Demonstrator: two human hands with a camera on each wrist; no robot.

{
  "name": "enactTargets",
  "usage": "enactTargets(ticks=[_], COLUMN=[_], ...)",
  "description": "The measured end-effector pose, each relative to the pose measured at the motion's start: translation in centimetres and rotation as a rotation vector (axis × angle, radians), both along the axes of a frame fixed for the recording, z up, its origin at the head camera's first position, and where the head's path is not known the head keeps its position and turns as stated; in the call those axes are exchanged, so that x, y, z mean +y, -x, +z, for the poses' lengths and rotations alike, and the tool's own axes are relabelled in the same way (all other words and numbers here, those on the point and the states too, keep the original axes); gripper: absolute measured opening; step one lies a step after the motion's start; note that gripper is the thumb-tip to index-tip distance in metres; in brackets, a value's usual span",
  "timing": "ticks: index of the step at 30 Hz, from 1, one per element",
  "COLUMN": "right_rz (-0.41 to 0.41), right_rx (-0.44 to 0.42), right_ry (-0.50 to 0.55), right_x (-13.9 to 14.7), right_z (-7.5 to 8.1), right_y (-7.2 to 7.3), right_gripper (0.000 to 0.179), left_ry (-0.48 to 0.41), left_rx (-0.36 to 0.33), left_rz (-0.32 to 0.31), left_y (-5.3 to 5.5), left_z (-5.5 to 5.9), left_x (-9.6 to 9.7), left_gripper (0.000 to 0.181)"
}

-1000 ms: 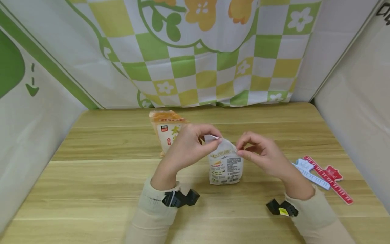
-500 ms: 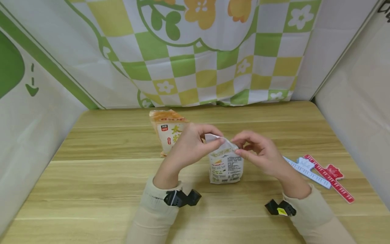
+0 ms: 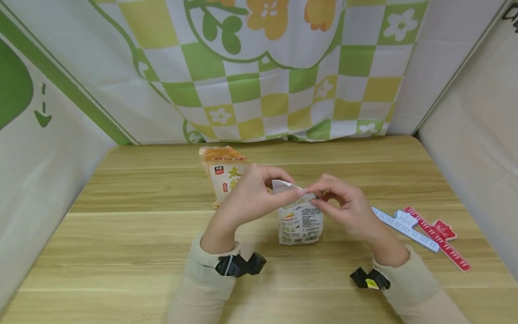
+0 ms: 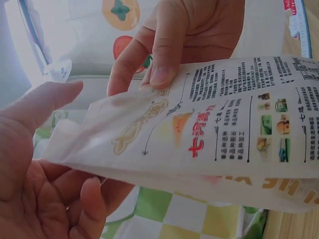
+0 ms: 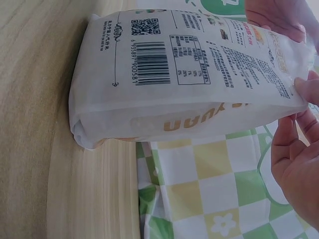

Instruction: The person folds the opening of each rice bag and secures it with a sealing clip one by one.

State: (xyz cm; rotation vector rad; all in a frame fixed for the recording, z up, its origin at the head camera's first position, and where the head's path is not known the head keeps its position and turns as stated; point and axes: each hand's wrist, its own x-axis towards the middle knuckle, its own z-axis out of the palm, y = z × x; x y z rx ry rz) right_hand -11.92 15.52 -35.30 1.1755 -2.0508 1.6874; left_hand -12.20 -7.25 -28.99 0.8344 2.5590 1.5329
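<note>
A white printed bag [image 3: 300, 225] stands upright on the table in the head view, its barcode [image 5: 152, 63] showing in the right wrist view. My left hand [image 3: 254, 193] holds the bag's top left part, thumb across the front and fingers behind. In the left wrist view, the left hand's fingers [image 4: 92, 204] curl beneath the bag's edge while the thumb [image 4: 55, 99] stands a little off the paper. My right hand [image 3: 348, 204] grips the upper right edge, its thumb [image 5: 308, 90] against the printed face. Both hands' fingertips come close together at the top.
An orange and white food package [image 3: 220, 173] lies behind the left hand, partly hidden by it. To the right, a light blue clip [image 3: 408, 227] and a red clip [image 3: 439, 234] lie on the wooden table [image 3: 133, 252]. A checkered cloth [image 3: 279, 90] hangs at the back.
My right hand has shifted left along the bag's top, its index fingertip now near the left thumb. The left thumb has slid slightly right. The bag's base stays in place.
</note>
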Motion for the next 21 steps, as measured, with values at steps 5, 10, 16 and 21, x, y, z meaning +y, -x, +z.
enactTargets(ticks=[5, 10, 16, 21], right_rz=[-0.009, -0.015, -0.073, -0.056], right_rx=[0.013, 0.022, -0.054, -0.119], right_ry=[-0.005, -0.018, -0.037, -0.037], right_x=[-0.07, -0.15, -0.1, 0.0], right_z=[0.07, 0.02, 0.03, 0.02], right_y=[-0.04, -0.05, -0.15, -0.07], right_gripper=[0.04, 0.042, 0.04, 0.037], left_ry=[0.037, 0.036, 0.019, 0.016], left_rx=[0.005, 0.006, 0.017, 0.042], left_rz=[0.059, 0.062, 0.071, 0.058], left_y=[-0.36, -0.46, -0.3, -0.09], left_z=[0.15, 0.19, 0.02, 0.08], left_x=[0.43, 0.44, 0.58, 0.52], left_gripper=[0.014, 0.009, 0.008, 0.009])
